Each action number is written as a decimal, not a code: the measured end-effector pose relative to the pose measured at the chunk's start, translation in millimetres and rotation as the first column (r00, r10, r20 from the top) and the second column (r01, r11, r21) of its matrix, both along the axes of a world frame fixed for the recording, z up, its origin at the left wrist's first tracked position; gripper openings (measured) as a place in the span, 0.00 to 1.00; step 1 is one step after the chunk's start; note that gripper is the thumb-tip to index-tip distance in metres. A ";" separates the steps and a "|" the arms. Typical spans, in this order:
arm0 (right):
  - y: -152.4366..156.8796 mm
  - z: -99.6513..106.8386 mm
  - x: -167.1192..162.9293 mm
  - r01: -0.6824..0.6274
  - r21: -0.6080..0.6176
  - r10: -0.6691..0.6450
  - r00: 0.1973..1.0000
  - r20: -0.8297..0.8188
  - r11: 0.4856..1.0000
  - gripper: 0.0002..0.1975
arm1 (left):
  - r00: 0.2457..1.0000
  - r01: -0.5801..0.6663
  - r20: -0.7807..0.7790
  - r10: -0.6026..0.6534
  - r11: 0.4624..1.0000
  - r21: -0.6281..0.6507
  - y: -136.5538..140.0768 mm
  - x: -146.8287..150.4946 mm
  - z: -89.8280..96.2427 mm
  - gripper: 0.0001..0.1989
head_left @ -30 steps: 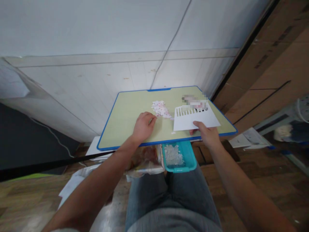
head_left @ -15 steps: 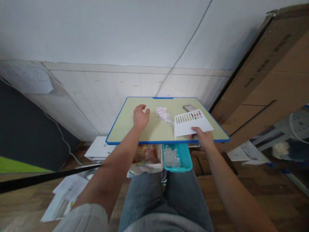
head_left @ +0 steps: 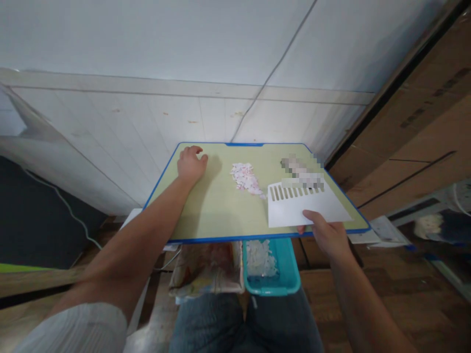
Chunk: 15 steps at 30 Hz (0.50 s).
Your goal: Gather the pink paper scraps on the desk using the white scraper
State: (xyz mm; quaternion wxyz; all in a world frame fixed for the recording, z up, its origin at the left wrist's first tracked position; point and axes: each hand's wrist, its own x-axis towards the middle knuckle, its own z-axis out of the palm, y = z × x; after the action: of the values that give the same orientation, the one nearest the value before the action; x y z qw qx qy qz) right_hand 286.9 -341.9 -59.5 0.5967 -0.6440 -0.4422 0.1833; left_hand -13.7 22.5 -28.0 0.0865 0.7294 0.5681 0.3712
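Note:
My right hand (head_left: 327, 238) grips a white card with a row of slots (head_left: 290, 213) along its far edge, thumb on top and a fingertip showing below. The card is over the right front of a small pale-yellow table (head_left: 213, 215) with a blue rim. At the far left of the tabletop, my left hand (head_left: 191, 165) hovers or rests with loosely curled fingers, thumb apart, nothing in it. Between the hands lies a pile of small white and pinkish pieces (head_left: 245, 176). Behind the card, a pixelated pale item (head_left: 296, 165) cannot be made out.
Below the front edge are a teal basket (head_left: 292, 282) holding whitish pieces and a lined basket (head_left: 206, 289) with reddish-brown contents. Large cardboard boxes (head_left: 415, 152) lean at the right. A white wall (head_left: 154, 122) with a grey cable (head_left: 267, 81) stands behind.
My left hand has moved left, away from the pile. The slotted card in my right hand has come nearer to me, uncovering more of the pixelated item. The view has shifted closer.

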 end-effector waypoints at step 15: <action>43.6 25.7 -0.7 0.079 0.061 -0.079 0.997 -0.012 0.995 0.15 | 0.986 0.119 -0.110 -0.124 0.992 -0.049 8.3 -2.5 -15.6 0.11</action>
State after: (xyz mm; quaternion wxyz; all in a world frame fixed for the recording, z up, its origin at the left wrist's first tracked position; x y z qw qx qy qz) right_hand 286.2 -298.3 -33.7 0.6251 -0.6416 -0.4189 0.1490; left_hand -16.2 30.9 -43.6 0.0921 0.7805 0.5344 0.3111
